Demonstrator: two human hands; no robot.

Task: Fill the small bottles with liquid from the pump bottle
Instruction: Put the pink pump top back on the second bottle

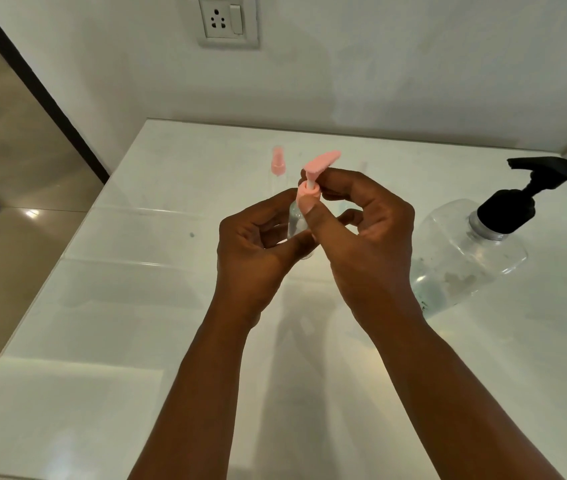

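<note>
Holding both forearms up from the bottom edge toward the middle of the frame, you have your hands meeting over the white tabletop (136, 306). Your left hand (254, 251) curls its fingers and thumb round the clear body of a small bottle (295, 221), keeping it upright and lifted off the surface. Your right hand (368, 230) arches over from the right, its thumb and forefinger pinching the pink pump cap (308, 192) at the bottle's neck; the other fingers are bent loosely below. The cap's flat pink nozzle (322, 162) sticks out above your fingers, pointing to the upper right.

At the right of the frame the large clear pump bottle (465, 258) stands on the tabletop, well apart from your hands, with a black pump head (531, 188) whose spout points left. Behind your hands, just left of centre, a second small bottle with a pink top (278, 162) stands blurred on the tabletop. A wall socket (228, 20) sits at the top of the frame.
</note>
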